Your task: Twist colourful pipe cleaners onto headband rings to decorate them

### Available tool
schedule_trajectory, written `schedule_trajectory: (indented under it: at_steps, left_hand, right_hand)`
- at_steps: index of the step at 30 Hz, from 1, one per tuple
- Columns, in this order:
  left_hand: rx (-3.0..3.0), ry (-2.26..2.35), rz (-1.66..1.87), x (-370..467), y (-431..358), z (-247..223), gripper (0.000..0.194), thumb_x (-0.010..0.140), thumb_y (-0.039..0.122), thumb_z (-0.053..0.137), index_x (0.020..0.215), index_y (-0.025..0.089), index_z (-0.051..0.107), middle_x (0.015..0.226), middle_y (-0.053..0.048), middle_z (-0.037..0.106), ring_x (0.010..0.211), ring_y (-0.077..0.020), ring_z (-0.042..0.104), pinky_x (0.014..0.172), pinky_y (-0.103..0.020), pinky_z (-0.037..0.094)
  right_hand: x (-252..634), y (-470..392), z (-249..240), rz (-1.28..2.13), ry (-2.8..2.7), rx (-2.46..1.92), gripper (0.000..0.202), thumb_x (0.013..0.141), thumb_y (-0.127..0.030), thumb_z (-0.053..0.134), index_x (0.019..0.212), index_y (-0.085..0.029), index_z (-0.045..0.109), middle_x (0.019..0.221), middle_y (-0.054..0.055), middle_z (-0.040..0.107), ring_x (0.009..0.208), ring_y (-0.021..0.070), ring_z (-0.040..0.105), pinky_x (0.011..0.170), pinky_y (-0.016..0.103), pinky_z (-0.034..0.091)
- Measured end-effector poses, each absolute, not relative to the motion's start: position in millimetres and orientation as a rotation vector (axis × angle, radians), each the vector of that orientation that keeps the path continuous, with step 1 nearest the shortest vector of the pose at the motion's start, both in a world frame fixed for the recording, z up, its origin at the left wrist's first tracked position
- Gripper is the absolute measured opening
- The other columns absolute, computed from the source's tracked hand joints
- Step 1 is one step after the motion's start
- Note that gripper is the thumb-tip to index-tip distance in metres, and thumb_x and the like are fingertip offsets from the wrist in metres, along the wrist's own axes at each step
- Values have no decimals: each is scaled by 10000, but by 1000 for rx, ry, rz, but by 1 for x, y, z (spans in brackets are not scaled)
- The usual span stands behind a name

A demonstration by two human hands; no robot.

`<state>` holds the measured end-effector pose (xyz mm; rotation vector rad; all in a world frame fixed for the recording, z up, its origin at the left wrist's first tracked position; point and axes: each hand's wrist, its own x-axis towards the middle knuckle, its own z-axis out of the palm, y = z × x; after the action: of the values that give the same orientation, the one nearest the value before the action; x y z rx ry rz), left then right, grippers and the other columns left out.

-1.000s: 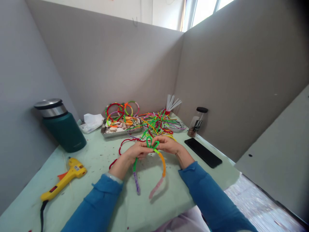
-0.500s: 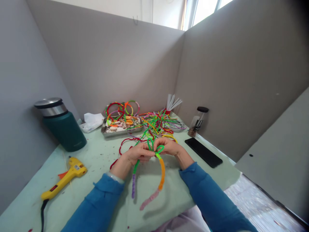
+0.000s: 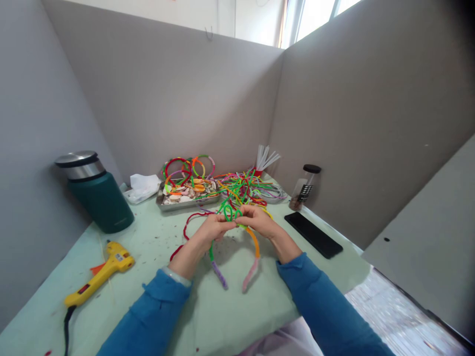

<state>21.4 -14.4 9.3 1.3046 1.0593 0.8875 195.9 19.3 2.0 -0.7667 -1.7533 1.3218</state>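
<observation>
Pipe-cleaner headband (image 3: 254,245) arches between both hands, legs pointing toward the person; left hand (image 3: 210,231) and right hand (image 3: 260,221) fingers pinch its green loops (image 3: 229,212).

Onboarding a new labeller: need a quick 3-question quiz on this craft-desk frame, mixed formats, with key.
1. True or false: the yellow plastic glue gun lies near the person's right hand.
2. Multiple choice: both hands pinch a headband wrapped in fuzzy pipe cleaner. Which colour is at the top, by the fingers? A) green B) pink C) black
3. Fill in: the flat black phone lies on the pale green table beside the right ____.

Key: 1 false, it lies out beyond the left hand. 2 A. 3 forearm.
</observation>
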Motion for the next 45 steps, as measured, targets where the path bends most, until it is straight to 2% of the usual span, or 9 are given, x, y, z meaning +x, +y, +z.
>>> schedule_trajectory:
  at_steps: [8,11,14,17,25,31,33,39,45]
  left_hand:
    - [1494,1519,1149,36,-4,-4,300,624,382,653,503,161,490,447,58,340,459,-75,293,473,-238,165]
    - [1389,1424,1076,33,-6,-1,269,630,402,656,601,158,546,454,70,344,422,-66,263,455,-239,171]
    - [1308,1308,978,28,-10,5,336,605,427,697,581,179,472,430,85,305,378,-54,222,425,-251,150]
    - [1276,1211,918,27,-14,8,399,587,434,724,561,192,408,430,90,292,362,-44,217,411,-256,141]
    - [1312,1302,922,32,-13,3,408,607,463,705,554,187,409,424,90,278,368,-37,205,407,-247,119]
    - [1340,1427,1034,39,-11,1,326,624,352,681,521,175,427,418,86,294,388,-40,207,411,-242,120]
    - [1330,1432,1063,40,-10,1,337,623,351,680,512,179,413,410,84,298,387,-45,221,407,-243,130]
    - [1249,1291,941,34,-12,5,401,622,429,694,528,195,383,415,89,294,344,-41,193,384,-247,118]
    - [1280,1263,934,30,-12,5,409,635,460,680,539,197,382,411,86,313,320,-37,203,374,-248,120]
  right_hand:
    - [167,20,-7,607,-1613,-1249,150,639,-236,557,562,-194,434,531,-49,416,542,110,374,514,238,272]
    - [173,20,-4,783,-1678,-1145,187,656,-291,576,577,-189,441,544,-49,416,538,104,367,509,233,274]
    - [185,21,1,1106,-1722,-980,246,708,-392,583,648,-177,481,566,-55,411,522,90,356,501,225,277]
    - [190,22,1,1184,-1734,-924,282,727,-437,597,694,-172,506,569,-56,424,513,84,351,494,223,270]
    - [182,25,-5,783,-1763,-1055,280,730,-366,568,569,-187,424,543,-49,377,531,100,340,499,232,255]
    - [170,16,-4,434,-1786,-1056,251,729,-249,524,531,-189,383,551,-28,397,562,114,362,543,249,256]
    - [169,16,-4,530,-1748,-1056,270,730,-281,542,518,-187,403,540,-26,405,553,113,367,537,248,263]
    - [184,31,-6,1326,-1473,-998,435,766,-565,509,633,-156,574,536,-5,512,444,94,411,452,237,297]
    - [189,25,-2,1253,-1539,-964,346,731,-495,609,663,-158,567,520,-43,480,446,74,377,457,226,274]
